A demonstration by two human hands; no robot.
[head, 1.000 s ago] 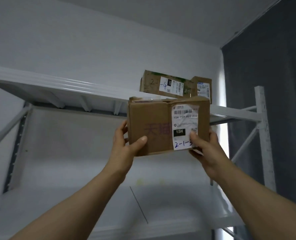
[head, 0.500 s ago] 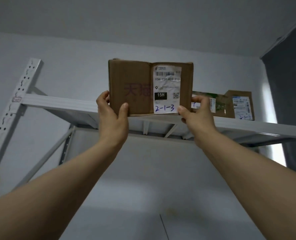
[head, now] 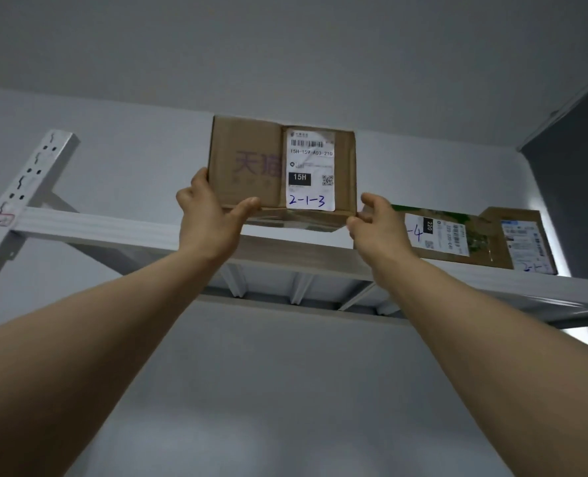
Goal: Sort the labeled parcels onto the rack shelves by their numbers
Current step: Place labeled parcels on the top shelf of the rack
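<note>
A brown cardboard parcel (head: 251, 166) with a white label marked 2-1-3 is held up at the level of the top shelf (head: 107, 228) of a white metal rack. My left hand (head: 210, 215) grips its lower left corner and my right hand (head: 375, 218) grips its lower right corner. The box's underside shows just above the shelf's front edge; I cannot tell whether it rests on the shelf. To its right on the same shelf lie a flat parcel (head: 451, 235) marked with a 4 and another brown parcel (head: 523, 242).
A white perforated upright post (head: 21, 191) stands at the left end of the shelf. A dark grey curtain (head: 574, 173) hangs at the right. The white wall is behind the rack and the ceiling is close above.
Both hands have raised the parcel from below the top shelf up to its level, and my view has tilted upward. The grip on both lower corners is unchanged.
</note>
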